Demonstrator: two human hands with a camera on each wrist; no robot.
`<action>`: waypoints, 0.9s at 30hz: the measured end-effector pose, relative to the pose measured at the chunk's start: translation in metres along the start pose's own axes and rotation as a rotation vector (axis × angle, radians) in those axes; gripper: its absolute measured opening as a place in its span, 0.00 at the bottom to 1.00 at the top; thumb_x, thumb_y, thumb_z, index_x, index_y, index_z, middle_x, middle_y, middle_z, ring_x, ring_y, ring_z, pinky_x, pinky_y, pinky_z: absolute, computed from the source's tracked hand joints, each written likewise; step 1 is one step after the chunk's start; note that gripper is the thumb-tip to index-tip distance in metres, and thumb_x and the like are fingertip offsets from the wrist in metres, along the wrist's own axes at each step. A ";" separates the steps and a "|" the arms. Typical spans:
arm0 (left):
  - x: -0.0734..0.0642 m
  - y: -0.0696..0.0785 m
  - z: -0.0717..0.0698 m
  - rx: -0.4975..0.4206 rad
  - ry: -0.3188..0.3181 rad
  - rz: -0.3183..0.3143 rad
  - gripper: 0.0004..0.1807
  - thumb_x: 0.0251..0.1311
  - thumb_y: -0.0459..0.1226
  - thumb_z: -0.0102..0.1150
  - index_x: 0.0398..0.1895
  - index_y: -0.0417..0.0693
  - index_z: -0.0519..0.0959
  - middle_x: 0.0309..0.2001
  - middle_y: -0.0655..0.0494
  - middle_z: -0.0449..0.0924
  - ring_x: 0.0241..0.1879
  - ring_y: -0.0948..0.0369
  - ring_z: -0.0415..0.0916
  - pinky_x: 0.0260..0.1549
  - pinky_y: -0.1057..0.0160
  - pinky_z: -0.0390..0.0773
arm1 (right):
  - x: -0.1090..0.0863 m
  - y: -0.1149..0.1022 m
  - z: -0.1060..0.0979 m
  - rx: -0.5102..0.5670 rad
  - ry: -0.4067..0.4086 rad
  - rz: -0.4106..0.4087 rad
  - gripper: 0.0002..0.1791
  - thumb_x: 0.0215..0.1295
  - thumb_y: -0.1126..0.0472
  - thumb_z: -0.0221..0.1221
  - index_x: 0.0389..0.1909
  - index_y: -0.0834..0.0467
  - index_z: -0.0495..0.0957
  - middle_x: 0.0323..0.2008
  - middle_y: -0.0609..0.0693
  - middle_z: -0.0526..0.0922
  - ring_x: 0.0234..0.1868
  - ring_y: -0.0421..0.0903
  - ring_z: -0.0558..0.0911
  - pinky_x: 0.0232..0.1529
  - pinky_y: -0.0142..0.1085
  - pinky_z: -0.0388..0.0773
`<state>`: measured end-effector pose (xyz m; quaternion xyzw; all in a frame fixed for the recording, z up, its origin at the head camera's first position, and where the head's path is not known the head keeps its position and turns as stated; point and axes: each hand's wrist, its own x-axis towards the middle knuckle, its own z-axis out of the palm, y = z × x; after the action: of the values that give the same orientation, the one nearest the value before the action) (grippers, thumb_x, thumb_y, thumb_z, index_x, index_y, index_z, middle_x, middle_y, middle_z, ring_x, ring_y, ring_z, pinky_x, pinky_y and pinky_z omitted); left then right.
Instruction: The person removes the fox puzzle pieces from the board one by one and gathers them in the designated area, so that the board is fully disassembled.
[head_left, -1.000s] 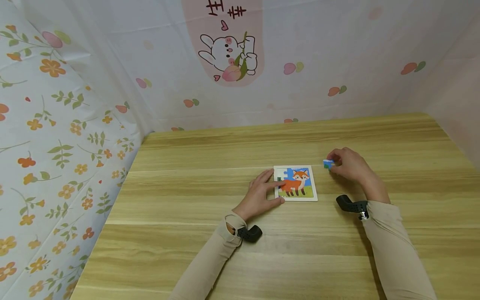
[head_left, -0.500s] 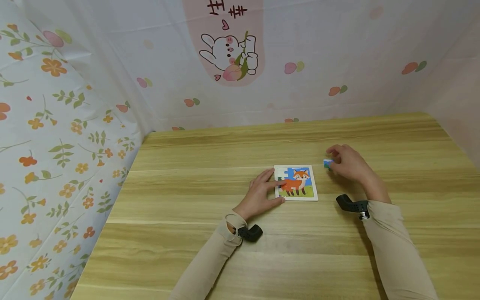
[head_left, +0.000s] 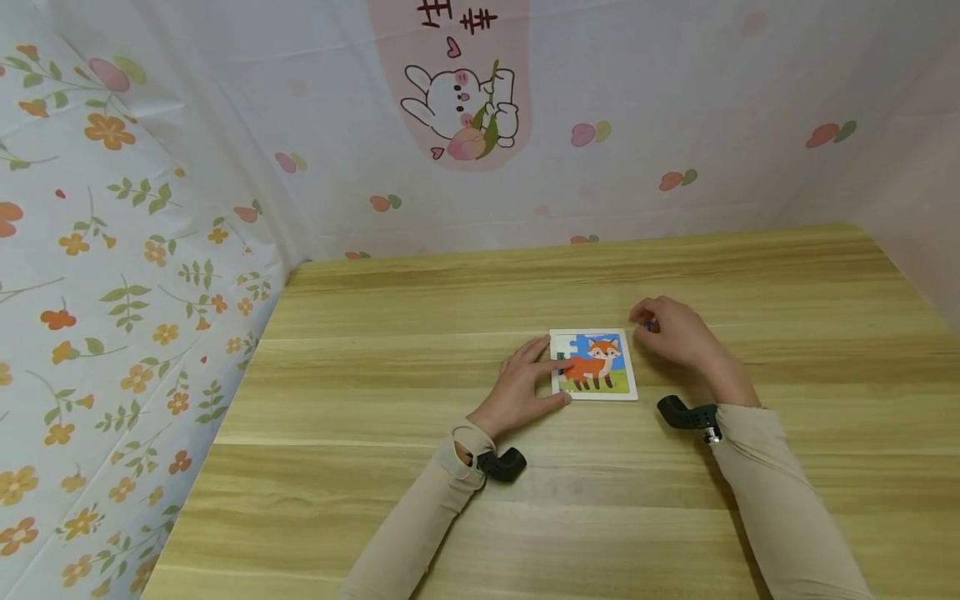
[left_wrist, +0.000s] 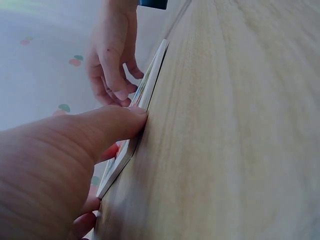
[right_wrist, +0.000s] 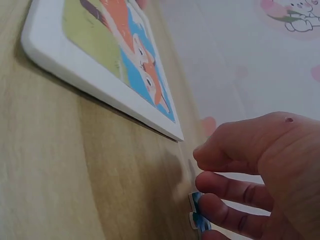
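Note:
A square jigsaw puzzle (head_left: 596, 385) with a white border and a fox picture lies flat on the table. At its upper left a pale gap (head_left: 564, 343) shows in the picture. My left hand (head_left: 519, 390) rests against the left side, index finger laid over the fox and thumb at the near edge; in the left wrist view that thumb (left_wrist: 117, 122) presses the white border. Just right of the puzzle's far corner, my right hand (head_left: 671, 332) holds a small blue-and-green puzzle piece (right_wrist: 194, 212) at its curled fingers. Most of the piece is hidden in the head view.
The wood-grain table (head_left: 420, 317) spreads around both hands. Behind it hangs a white cloth (head_left: 637, 83) with a rabbit drawing, and a flowered cloth (head_left: 127, 333) hangs at the left. A black camera mount (head_left: 686, 414) sticks out from the right wrist.
My right hand has moved left, closer to the puzzle, with the piece, whose position among the fingers has shifted so that less of it shows. The left hand has stayed put.

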<state>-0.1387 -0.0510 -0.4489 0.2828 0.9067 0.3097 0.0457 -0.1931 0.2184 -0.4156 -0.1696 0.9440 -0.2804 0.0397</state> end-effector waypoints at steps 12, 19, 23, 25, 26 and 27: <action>0.001 0.001 0.000 0.004 -0.005 -0.015 0.27 0.55 0.48 0.62 0.61 0.57 0.74 0.71 0.48 0.51 0.70 0.55 0.43 0.62 0.47 0.50 | 0.000 -0.002 0.005 -0.024 0.005 -0.009 0.13 0.59 0.68 0.55 0.43 0.69 0.76 0.37 0.61 0.75 0.35 0.53 0.73 0.38 0.47 0.69; 0.000 0.002 0.000 0.001 -0.008 -0.014 0.27 0.55 0.48 0.62 0.61 0.56 0.74 0.71 0.47 0.51 0.70 0.55 0.43 0.61 0.46 0.50 | 0.000 -0.002 0.007 -0.027 0.010 -0.002 0.12 0.58 0.68 0.55 0.43 0.67 0.76 0.37 0.60 0.74 0.35 0.54 0.72 0.38 0.47 0.68; 0.001 0.001 0.000 -0.003 -0.006 -0.011 0.27 0.56 0.48 0.62 0.60 0.56 0.74 0.71 0.47 0.51 0.70 0.55 0.43 0.61 0.46 0.50 | 0.000 -0.002 0.008 -0.025 0.010 -0.002 0.11 0.58 0.68 0.55 0.42 0.67 0.76 0.36 0.60 0.74 0.34 0.53 0.72 0.36 0.46 0.68; 0.001 0.001 0.000 0.003 -0.003 -0.006 0.27 0.55 0.48 0.62 0.60 0.56 0.74 0.70 0.47 0.51 0.70 0.55 0.43 0.61 0.46 0.51 | 0.000 -0.002 0.008 -0.026 0.011 -0.004 0.11 0.58 0.68 0.55 0.42 0.67 0.76 0.36 0.60 0.74 0.34 0.53 0.72 0.37 0.46 0.68; 0.001 0.000 0.000 0.008 0.000 -0.004 0.27 0.55 0.48 0.62 0.60 0.56 0.74 0.70 0.47 0.52 0.70 0.55 0.43 0.61 0.46 0.51 | 0.000 -0.001 0.008 -0.027 0.013 -0.004 0.11 0.58 0.68 0.55 0.41 0.67 0.76 0.36 0.60 0.74 0.34 0.53 0.72 0.37 0.46 0.68; 0.001 0.000 0.001 0.009 0.001 -0.002 0.27 0.55 0.48 0.62 0.60 0.56 0.74 0.70 0.47 0.52 0.70 0.55 0.43 0.61 0.46 0.51 | 0.000 -0.001 0.008 -0.027 0.014 -0.004 0.11 0.58 0.68 0.54 0.41 0.67 0.76 0.36 0.60 0.74 0.34 0.54 0.72 0.37 0.46 0.68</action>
<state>-0.1392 -0.0500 -0.4492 0.2819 0.9084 0.3056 0.0442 -0.1918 0.2132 -0.4222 -0.1699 0.9476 -0.2689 0.0302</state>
